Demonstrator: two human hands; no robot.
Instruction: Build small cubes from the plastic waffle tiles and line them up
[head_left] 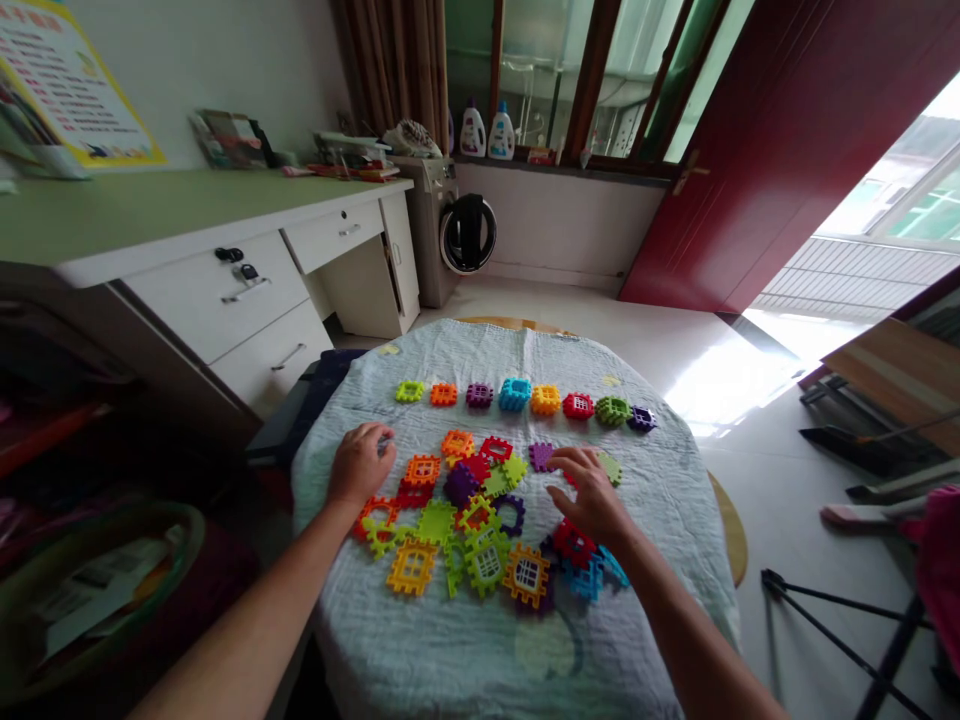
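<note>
My left hand [363, 464] is at the left of the loose pieces, its fingers curled around something small and dark that I cannot make out. On the right, my right hand [591, 490] reaches over the cloth with thumb and fingers apart. Its fingertips are beside a purple building tile [541, 457] and partly cover a red one; a pale green tile [611, 468] shows just past them. Between the hands lies a jumble of notched plastic tiles, among them an orange tile [422, 470], a yellow tile [412, 566] and a green tile [487, 560]. Blue tiles [583, 578] lie under my right wrist.
Behind the pile, assembled blocks stand in a row, including a light blue block [515, 394] and a dark purple block [643, 418]. A pale cloth [450, 660] covers the round table. A desk [225, 215] is at left, a black folding stand [817, 600] at right.
</note>
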